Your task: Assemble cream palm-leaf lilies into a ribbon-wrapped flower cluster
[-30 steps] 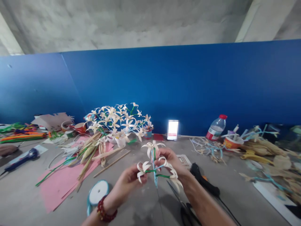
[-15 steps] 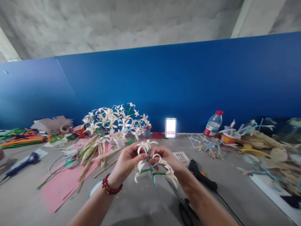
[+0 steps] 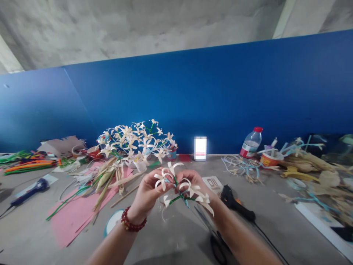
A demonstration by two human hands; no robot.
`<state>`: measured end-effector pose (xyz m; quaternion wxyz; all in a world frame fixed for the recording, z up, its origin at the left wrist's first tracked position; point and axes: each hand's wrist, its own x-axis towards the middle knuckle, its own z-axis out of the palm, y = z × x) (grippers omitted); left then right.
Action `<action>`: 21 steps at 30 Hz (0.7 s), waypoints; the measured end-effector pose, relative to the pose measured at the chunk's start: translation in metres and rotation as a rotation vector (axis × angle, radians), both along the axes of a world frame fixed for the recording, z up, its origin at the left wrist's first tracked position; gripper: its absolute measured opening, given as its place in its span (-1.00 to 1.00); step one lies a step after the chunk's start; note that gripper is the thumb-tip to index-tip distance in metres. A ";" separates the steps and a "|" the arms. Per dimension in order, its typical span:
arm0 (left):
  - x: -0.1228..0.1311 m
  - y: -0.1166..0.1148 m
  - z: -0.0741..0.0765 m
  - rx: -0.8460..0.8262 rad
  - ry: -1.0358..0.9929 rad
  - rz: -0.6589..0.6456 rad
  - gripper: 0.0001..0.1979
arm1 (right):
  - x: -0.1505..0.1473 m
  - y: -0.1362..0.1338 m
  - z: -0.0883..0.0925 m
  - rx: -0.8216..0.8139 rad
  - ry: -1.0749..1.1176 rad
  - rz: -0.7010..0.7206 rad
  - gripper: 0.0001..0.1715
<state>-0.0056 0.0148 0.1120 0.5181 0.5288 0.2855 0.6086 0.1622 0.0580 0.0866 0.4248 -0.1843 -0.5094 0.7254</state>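
Between both hands I hold an artificial flower stem (image 3: pixel 176 200) with cream curled petals and green-wrapped branches. My left hand (image 3: pixel 150 187), below a red bead bracelet, pinches a small bloom at the upper left of the stem. My right hand (image 3: pixel 194 180) has its fingers closed on the stem near the top, partly hidden behind curled petals. The stem's light-blue lower end points down toward the table. Beneath my right forearm lie scissors (image 3: pixel 212 235), their blades toward the flowers. A black glue gun (image 3: pixel 237 204) rests just right of that forearm.
A bunch of finished cream flowers (image 3: pixel 132 143) stands at the back left. Pink sheets (image 3: pixel 68 217) with dried husks lie on the left, near a blue glue gun (image 3: pixel 30 191). A red-capped bottle (image 3: pixel 251 143), a paper tub (image 3: pixel 271 158) and husk scraps crowd the right.
The flower stem has turned and tilted in my hands: its blooms spread differently, and its long lower end no longer shows hanging down. My hands stay at nearly the same spot.
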 end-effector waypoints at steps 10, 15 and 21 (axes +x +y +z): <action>0.014 -0.009 -0.011 -0.030 -0.210 0.071 -0.84 | -0.010 -0.003 -0.015 -0.024 0.073 0.022 -0.67; 0.017 -0.012 -0.012 0.025 -0.163 0.142 -0.86 | -0.016 -0.007 -0.012 -0.028 0.093 0.012 -0.61; 0.012 -0.012 -0.012 0.037 -0.124 0.139 -0.86 | -0.019 -0.008 -0.016 -0.039 0.077 -0.009 -0.56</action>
